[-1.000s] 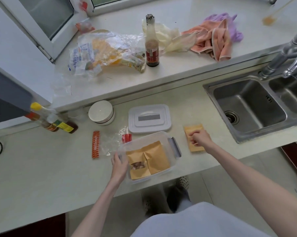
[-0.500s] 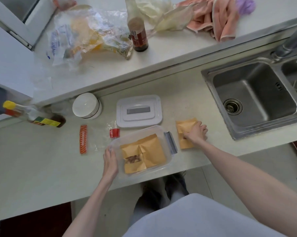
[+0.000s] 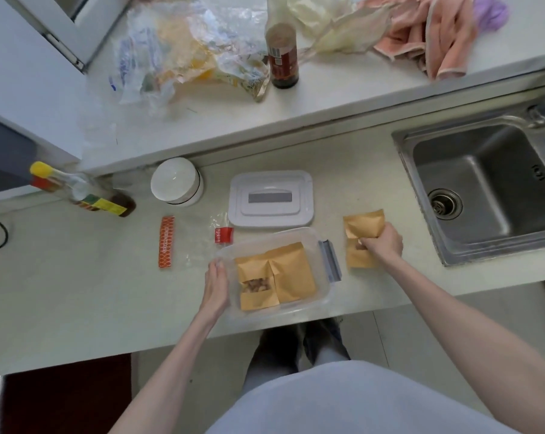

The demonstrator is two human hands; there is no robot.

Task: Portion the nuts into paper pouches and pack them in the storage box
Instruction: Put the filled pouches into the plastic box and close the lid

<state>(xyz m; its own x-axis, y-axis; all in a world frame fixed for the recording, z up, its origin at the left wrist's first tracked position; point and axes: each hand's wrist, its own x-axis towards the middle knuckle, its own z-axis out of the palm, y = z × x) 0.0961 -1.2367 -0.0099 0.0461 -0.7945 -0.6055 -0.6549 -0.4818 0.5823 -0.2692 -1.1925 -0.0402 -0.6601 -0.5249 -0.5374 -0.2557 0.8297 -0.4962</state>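
A clear plastic storage box [image 3: 324, 296] stands at the counter's front edge. Two brown paper pouches [image 3: 283, 274] lie inside it; the left one has a window that shows nuts. My left hand [image 3: 216, 285] holds the box's left wall. To the right of the box, a third brown pouch [image 3: 362, 228] lies on the counter, and my right hand [image 3: 382, 244] grips its middle. The box's white lid [image 3: 271, 198] lies flat just behind the box.
A steel sink [image 3: 484, 189] is set in at the right. Behind the box are a white jar [image 3: 177, 181], a sauce bottle [image 3: 86, 195] on its side, an empty clear nut bag [image 3: 199, 242] with an orange strip. The raised ledge holds bags, a bottle [image 3: 282, 54], cloths.
My right hand has closed round the third pouch and raised its upper end off the counter. The left hand stays on the box. The camera has tipped lower and nearer.
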